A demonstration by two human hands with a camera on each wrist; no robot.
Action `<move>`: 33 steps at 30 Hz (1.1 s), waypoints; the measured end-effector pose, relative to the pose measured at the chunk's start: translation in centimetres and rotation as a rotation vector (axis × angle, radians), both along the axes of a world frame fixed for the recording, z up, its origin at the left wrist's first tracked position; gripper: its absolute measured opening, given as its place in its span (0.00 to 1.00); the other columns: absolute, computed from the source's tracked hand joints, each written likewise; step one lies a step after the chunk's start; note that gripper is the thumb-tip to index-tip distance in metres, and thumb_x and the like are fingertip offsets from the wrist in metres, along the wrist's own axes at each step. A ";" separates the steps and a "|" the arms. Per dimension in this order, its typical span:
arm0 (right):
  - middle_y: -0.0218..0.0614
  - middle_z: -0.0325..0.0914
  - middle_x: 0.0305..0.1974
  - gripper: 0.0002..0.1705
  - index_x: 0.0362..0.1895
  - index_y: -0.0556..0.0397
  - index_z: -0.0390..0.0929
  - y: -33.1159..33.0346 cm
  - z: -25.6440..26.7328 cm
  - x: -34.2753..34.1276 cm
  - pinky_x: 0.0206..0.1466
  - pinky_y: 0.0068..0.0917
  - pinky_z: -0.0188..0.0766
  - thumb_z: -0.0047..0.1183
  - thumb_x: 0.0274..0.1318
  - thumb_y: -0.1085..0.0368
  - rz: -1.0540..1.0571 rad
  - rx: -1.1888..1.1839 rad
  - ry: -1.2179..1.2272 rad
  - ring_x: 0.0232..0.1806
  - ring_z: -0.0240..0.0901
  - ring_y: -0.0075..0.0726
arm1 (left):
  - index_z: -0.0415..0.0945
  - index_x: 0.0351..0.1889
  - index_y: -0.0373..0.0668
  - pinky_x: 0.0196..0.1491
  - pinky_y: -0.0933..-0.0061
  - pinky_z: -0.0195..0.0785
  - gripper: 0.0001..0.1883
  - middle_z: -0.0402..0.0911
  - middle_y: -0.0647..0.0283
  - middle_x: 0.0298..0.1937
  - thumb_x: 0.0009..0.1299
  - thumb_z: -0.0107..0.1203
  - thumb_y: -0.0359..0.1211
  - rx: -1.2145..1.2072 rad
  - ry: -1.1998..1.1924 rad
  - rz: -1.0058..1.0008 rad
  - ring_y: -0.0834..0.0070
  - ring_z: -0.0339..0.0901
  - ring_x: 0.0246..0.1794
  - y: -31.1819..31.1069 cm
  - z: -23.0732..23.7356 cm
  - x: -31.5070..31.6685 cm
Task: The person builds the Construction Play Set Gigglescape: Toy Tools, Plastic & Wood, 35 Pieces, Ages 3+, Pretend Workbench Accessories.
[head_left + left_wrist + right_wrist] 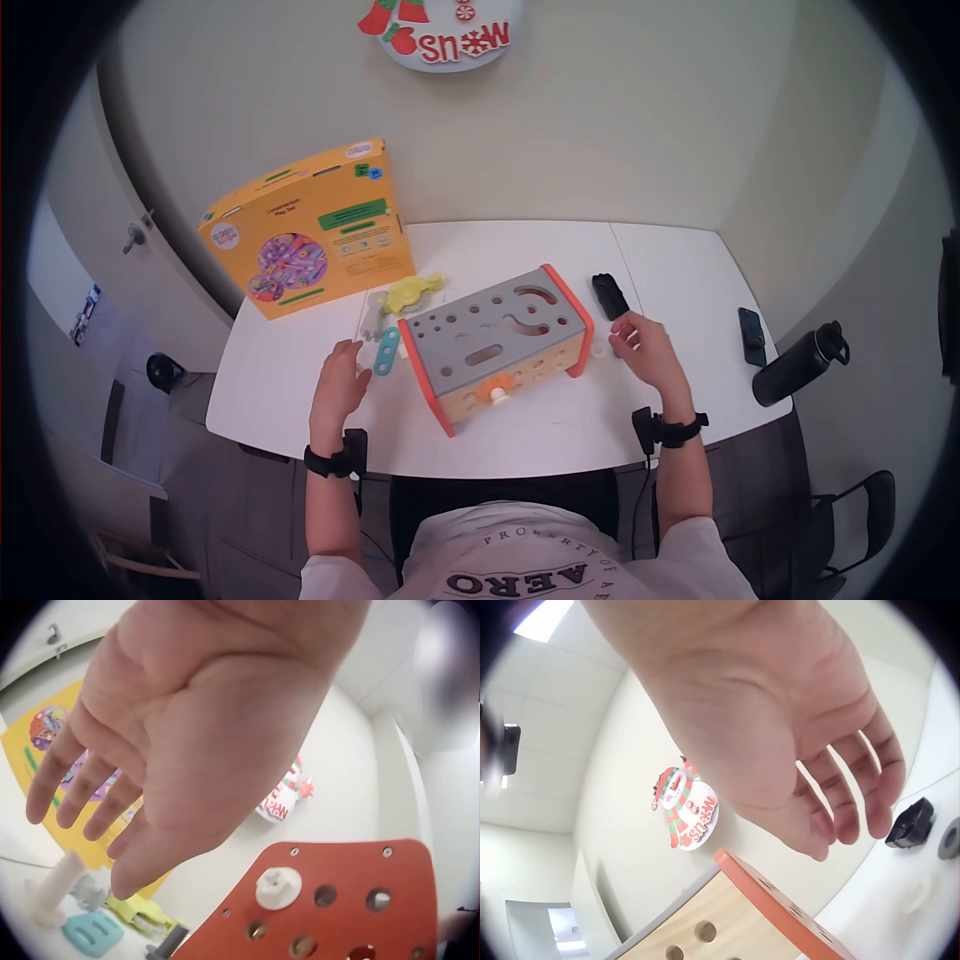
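"Where is everything in the head view?"

"The toy workbench [450, 350] stands on the surface [500, 440], between the hands, probably so either side can be reached. The left hand [340, 385] is by its left end, near a teal holed strip [386, 352]; a yellow plastic piece [412, 293] lies beyond that end."

"And the box?"

"The Construction Play Set box [305, 235] stands upright behind and left of the workbench, likely to leave working room. The right hand [648, 352] is by the right end, near a pale round piece [600, 350] and a black object [608, 297]."

"What does the left wrist view add?"

"That grip is relaxed, fingers slightly spread, with nothing in it. A white nut [278, 888] sits against the workbench's red end panel [337, 862], perhaps as a fastener. A white bolt [61, 881] stands off the same end, handy for that side, I'd guess."

"And the right wrist view?"

"The grip is loosely bent, palm bare, beside the workbench's orange-red edge. Thumb and forefinger come close; I can't tell whether they touch. I see nothing pinched there."
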State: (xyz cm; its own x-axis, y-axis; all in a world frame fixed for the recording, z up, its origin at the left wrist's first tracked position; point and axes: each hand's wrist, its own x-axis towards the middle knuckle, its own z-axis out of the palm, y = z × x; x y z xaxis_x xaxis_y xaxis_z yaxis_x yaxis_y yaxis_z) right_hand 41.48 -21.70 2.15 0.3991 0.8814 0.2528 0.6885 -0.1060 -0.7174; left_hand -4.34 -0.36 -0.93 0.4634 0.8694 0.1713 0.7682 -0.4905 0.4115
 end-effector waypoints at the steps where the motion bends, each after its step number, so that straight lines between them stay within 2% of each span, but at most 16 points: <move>1: 0.39 0.84 0.30 0.08 0.42 0.57 0.82 -0.1 -0.1 0.0 0.36 0.34 0.78 0.64 0.59 0.70 -0.013 -0.071 -0.021 0.31 0.83 0.37 | 0.75 0.65 0.31 0.68 0.53 0.71 0.29 0.76 0.42 0.66 0.64 0.68 0.25 -0.021 -0.003 0.011 0.43 0.75 0.65 0.4 -0.6 0.1; 4: 0.40 0.85 0.30 0.10 0.44 0.56 0.82 0.1 -0.9 0.3 0.39 0.39 0.79 0.65 0.57 0.70 -0.027 -0.164 -0.070 0.33 0.84 0.44 | 0.79 0.61 0.30 0.65 0.52 0.73 0.26 0.79 0.42 0.62 0.62 0.68 0.23 -0.054 -0.001 0.031 0.42 0.78 0.61 1.0 -1.7 0.2; 8: 0.42 0.85 0.33 0.11 0.44 0.54 0.83 0.0 -1.2 0.8 0.42 0.40 0.80 0.64 0.56 0.70 -0.073 -0.196 -0.110 0.37 0.85 0.48 | 0.81 0.59 0.31 0.63 0.52 0.74 0.25 0.80 0.42 0.60 0.61 0.67 0.22 -0.058 0.002 0.049 0.42 0.80 0.57 1.7 -2.9 -0.2; 11: 0.42 0.85 0.36 0.12 0.45 0.53 0.83 0.1 -1.8 1.3 0.44 0.41 0.80 0.65 0.55 0.70 -0.110 -0.203 -0.128 0.39 0.84 0.48 | 0.81 0.59 0.33 0.65 0.52 0.73 0.26 0.80 0.44 0.61 0.60 0.68 0.22 -0.074 -0.032 0.043 0.42 0.78 0.60 1.9 -3.2 -0.3; 14: 0.42 0.83 0.39 0.13 0.46 0.53 0.83 0.1 -2.2 1.7 0.47 0.41 0.79 0.66 0.54 0.69 -0.114 -0.219 -0.116 0.42 0.84 0.49 | 0.81 0.60 0.34 0.67 0.54 0.71 0.26 0.81 0.44 0.61 0.60 0.69 0.23 0.038 0.017 0.036 0.48 0.80 0.60 1.5 -2.5 0.0; 17: 0.43 0.83 0.40 0.14 0.45 0.53 0.84 0.2 -3.1 1.8 0.49 0.41 0.79 0.67 0.54 0.68 -0.097 -0.164 -0.191 0.45 0.83 0.49 | 0.81 0.61 0.38 0.71 0.51 0.68 0.27 0.78 0.47 0.65 0.61 0.68 0.23 0.111 -0.059 0.004 0.44 0.71 0.69 0.8 -1.9 0.5; 22: 0.46 0.84 0.44 0.18 0.50 0.55 0.85 0.9 -3.7 1.4 0.52 0.42 0.79 0.68 0.53 0.70 -0.025 -0.076 -0.218 0.49 0.82 0.51 | 0.78 0.64 0.38 0.71 0.51 0.68 0.28 0.75 0.45 0.68 0.63 0.67 0.22 0.156 -0.140 -0.084 0.44 0.71 0.69 -0.1 -1.7 2.3; 25: 0.47 0.84 0.46 0.19 0.52 0.56 0.84 1.1 -2.8 0.5 0.50 0.40 0.80 0.67 0.54 0.72 0.008 -0.055 -0.154 0.50 0.83 0.50 | 0.74 0.69 0.39 0.72 0.51 0.66 0.31 0.73 0.45 0.70 0.64 0.65 0.21 0.023 -0.265 -0.164 0.44 0.71 0.69 -0.9 -0.3 3.5; 26: 0.47 0.84 0.47 0.19 0.52 0.56 0.84 1.1 -2.5 -0.1 0.49 0.38 0.80 0.67 0.55 0.72 0.025 -0.050 -0.118 0.50 0.83 0.49 | 0.66 0.74 0.39 0.71 0.51 0.68 0.35 0.72 0.45 0.72 0.67 0.61 0.20 0.000 -0.300 -0.208 0.47 0.71 0.72 -1.3 0.2 3.7; 30: 0.47 0.86 0.46 0.18 0.53 0.60 0.82 1.1 -0.5 -2.0 0.46 0.33 0.81 0.63 0.58 0.74 0.197 -0.106 0.018 0.47 0.85 0.44 | 0.60 0.77 0.39 0.67 0.56 0.74 0.36 0.72 0.46 0.73 0.70 0.57 0.20 -0.230 -0.508 -0.230 0.52 0.69 0.76 -2.5 1.1 5.2; 33: 0.42 0.87 0.46 0.21 0.57 0.60 0.81 1.1 -0.8 -1.8 0.40 0.29 0.80 0.62 0.58 0.74 0.314 -0.031 -0.001 0.39 0.86 0.36 | 0.59 0.78 0.39 0.65 0.59 0.76 0.36 0.72 0.46 0.74 0.70 0.55 0.21 -0.315 -0.537 -0.261 0.54 0.68 0.77 -3.4 1.5 6.1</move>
State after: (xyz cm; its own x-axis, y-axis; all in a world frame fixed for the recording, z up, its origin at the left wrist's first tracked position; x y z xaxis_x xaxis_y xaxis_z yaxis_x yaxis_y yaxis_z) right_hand 39.70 -20.58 1.33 0.1059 0.9688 0.2242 0.6915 0.0903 -0.7167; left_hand 1.77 -3.77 0.62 0.5864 0.7866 0.1933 0.2892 -0.4263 0.8571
